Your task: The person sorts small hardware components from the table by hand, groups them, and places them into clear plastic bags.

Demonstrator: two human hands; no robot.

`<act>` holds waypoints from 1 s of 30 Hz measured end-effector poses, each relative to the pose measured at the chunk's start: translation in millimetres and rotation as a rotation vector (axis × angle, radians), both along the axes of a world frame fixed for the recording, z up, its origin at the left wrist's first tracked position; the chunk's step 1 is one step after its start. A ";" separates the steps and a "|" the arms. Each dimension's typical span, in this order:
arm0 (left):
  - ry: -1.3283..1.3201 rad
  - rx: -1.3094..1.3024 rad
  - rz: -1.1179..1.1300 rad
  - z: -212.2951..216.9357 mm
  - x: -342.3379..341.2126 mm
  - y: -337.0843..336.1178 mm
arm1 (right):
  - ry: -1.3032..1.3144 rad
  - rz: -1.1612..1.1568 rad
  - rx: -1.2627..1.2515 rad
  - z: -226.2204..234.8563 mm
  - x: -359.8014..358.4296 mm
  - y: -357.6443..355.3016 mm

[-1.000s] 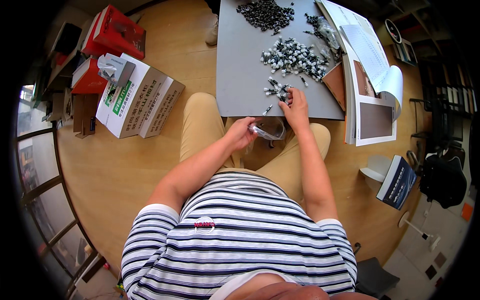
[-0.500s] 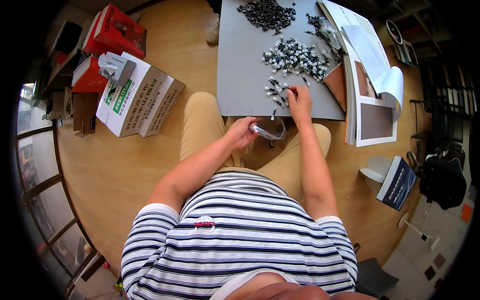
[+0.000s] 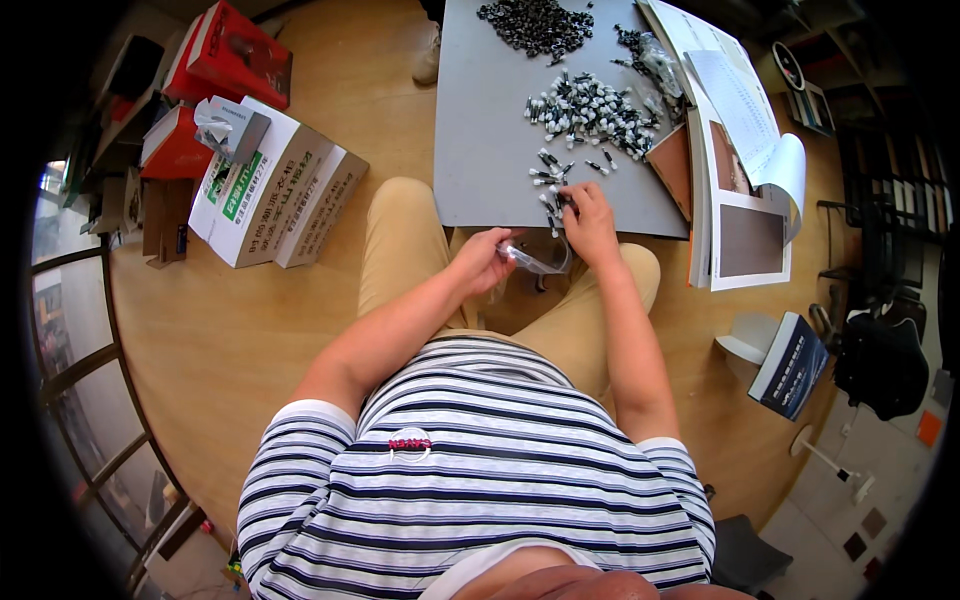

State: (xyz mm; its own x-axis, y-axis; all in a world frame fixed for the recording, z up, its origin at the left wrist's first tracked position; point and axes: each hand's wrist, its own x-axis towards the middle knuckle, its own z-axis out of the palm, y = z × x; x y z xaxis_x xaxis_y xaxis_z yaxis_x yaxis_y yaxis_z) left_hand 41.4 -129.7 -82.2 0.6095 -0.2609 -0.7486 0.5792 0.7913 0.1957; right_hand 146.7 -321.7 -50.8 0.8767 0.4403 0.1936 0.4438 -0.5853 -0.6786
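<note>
I sit on a wooden floor with a grey board (image 3: 480,150) in front of my knees. My left hand (image 3: 482,258) holds a small clear plastic bag (image 3: 535,262) open just off the board's near edge. My right hand (image 3: 590,220) rests on the board's near right part, its fingertips pinching small black and white parts (image 3: 552,200) from a loose scatter. A larger pile of the same black and white parts (image 3: 590,110) lies farther up the board. A heap of dark parts (image 3: 535,22) sits at the far edge.
Cardboard boxes (image 3: 275,190) and red boxes (image 3: 225,55) stand on the floor to my left. Open booklets and papers (image 3: 740,150) lie right of the board, with a dark book (image 3: 795,365) farther right. A window frame runs along the left.
My right hand has moved slightly left and nearer along the board's near edge among the scattered parts. The left hand and the bag have stayed put.
</note>
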 end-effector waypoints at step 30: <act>0.019 0.005 0.029 -6.9 -3.5 -1.3 | -0.083 -0.116 -0.197 2.7 30.9 31.0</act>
